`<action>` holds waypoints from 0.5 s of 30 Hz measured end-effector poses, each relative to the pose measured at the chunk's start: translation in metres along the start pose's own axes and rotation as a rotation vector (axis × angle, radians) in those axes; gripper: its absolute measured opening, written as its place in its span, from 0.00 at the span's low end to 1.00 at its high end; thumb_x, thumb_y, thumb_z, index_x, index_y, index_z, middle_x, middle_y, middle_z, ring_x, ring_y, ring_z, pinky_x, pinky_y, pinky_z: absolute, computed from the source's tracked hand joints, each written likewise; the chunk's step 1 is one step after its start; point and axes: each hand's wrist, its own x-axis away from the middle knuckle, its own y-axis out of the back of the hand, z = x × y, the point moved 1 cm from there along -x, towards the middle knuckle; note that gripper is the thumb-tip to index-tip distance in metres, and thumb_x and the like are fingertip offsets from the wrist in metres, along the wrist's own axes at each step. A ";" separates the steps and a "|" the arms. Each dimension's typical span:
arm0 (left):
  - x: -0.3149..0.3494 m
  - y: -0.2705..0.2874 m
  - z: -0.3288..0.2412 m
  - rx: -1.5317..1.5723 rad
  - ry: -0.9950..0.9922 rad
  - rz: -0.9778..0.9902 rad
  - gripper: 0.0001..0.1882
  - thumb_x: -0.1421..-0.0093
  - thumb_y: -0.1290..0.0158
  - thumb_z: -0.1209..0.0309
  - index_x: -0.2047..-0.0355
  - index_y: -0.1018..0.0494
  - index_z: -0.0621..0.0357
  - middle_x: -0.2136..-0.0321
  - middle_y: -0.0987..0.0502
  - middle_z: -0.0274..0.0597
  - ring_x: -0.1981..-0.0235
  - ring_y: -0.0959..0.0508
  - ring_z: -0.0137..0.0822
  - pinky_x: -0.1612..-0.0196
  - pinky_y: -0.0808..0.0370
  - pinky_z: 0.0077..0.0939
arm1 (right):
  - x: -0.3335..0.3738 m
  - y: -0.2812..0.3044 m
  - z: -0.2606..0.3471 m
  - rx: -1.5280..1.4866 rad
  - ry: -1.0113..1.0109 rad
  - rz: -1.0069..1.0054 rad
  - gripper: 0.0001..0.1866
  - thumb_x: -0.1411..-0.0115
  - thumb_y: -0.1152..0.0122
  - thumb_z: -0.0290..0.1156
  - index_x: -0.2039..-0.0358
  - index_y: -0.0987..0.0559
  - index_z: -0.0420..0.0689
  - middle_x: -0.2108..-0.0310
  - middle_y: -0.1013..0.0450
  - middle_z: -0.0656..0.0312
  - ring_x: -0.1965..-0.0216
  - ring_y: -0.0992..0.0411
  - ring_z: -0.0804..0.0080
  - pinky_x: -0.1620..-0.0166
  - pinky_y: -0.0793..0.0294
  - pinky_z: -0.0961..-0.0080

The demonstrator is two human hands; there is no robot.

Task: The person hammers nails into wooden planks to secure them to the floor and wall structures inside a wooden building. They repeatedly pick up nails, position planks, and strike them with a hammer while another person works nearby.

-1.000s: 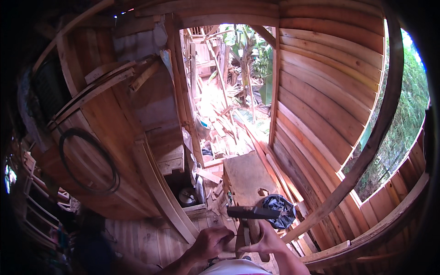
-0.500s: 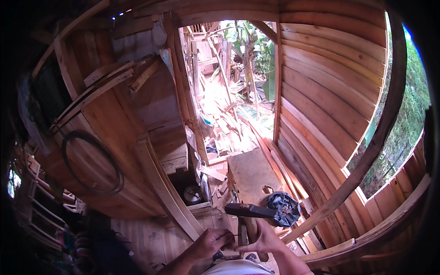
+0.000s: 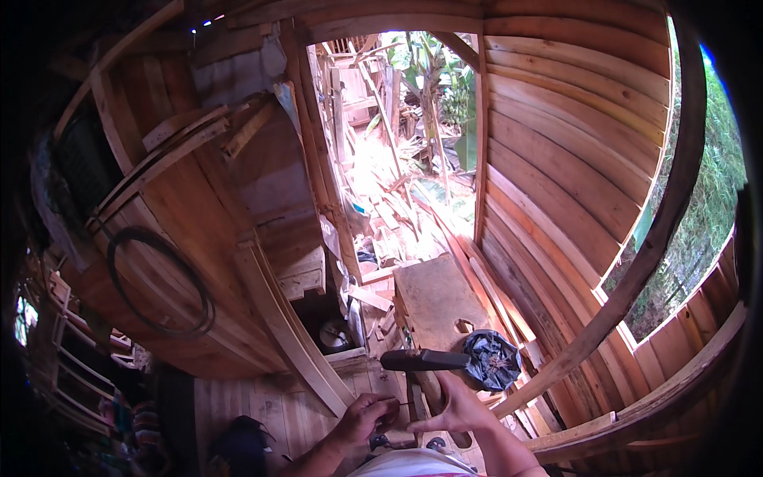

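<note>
My left hand [image 3: 372, 415] is closed in a pinch near the bottom middle. From its fingertips a thin dark nail-like piece [image 3: 405, 404] points toward my right hand. My right hand [image 3: 459, 412] is beside it, thumb stretched left and forefinger raised, with the wooden handle of a hammer running under the palm. The hammer [image 3: 425, 360] has a long, dark, blocky head lying crosswise above both hands. Its handle end shows below the right hand; the fingers that wrap it are mostly hidden.
A black plastic bag [image 3: 493, 360] holding thin nail-like pieces sits on a wooden bench [image 3: 437, 294] ahead. Long boards [image 3: 294, 334] lean at left, near a coiled black hose [image 3: 159, 278]. A slanted pole [image 3: 604, 334] crosses at right. Scrap wood litters the doorway.
The hammer head has shifted slightly left and turned more level. My hands keep nearly the same place, and a dark item on the floor at lower left shows more clearly.
</note>
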 end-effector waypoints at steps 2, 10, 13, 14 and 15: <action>0.000 -0.002 0.002 -0.063 -0.119 -0.005 0.10 0.41 0.54 0.67 0.74 0.31 0.61 0.81 0.31 0.34 0.83 0.32 0.26 0.80 0.36 0.20 | -0.002 0.001 -0.002 0.003 -0.015 -0.007 0.51 0.70 0.22 0.42 0.46 0.39 0.38 0.47 0.38 0.51 0.45 0.39 0.61 0.43 0.44 0.69; -0.001 -0.015 -0.036 -1.471 -1.059 -0.111 0.11 0.57 0.42 0.77 0.70 0.26 0.63 0.74 0.26 0.39 0.77 0.25 0.35 0.77 0.27 0.25 | -0.005 0.004 -0.002 -0.031 0.074 -0.060 0.49 0.70 0.22 0.40 0.46 0.38 0.38 0.50 0.35 0.52 0.49 0.37 0.64 0.45 0.42 0.71; -0.003 -0.007 -0.041 -1.642 -1.141 -0.018 0.12 0.55 0.46 0.72 0.68 0.26 0.60 0.78 0.28 0.36 0.75 0.26 0.33 0.75 0.28 0.25 | -0.009 0.002 -0.005 -0.027 0.081 -0.038 0.49 0.69 0.23 0.39 0.46 0.38 0.38 0.50 0.35 0.52 0.49 0.37 0.64 0.46 0.41 0.71; -0.002 -0.009 -0.046 -1.678 -1.139 -0.007 0.11 0.57 0.45 0.73 0.70 0.26 0.61 0.79 0.29 0.36 0.76 0.26 0.33 0.76 0.29 0.26 | -0.010 0.003 -0.006 -0.018 0.072 -0.029 0.49 0.68 0.23 0.39 0.46 0.39 0.38 0.50 0.35 0.52 0.49 0.36 0.64 0.46 0.41 0.71; -0.001 -0.015 -0.053 -1.715 -1.135 0.003 0.11 0.59 0.45 0.75 0.72 0.27 0.61 0.81 0.30 0.36 0.77 0.26 0.34 0.77 0.29 0.28 | -0.011 0.003 -0.008 -0.036 0.054 -0.020 0.49 0.68 0.24 0.39 0.46 0.39 0.38 0.51 0.35 0.51 0.50 0.36 0.64 0.46 0.41 0.70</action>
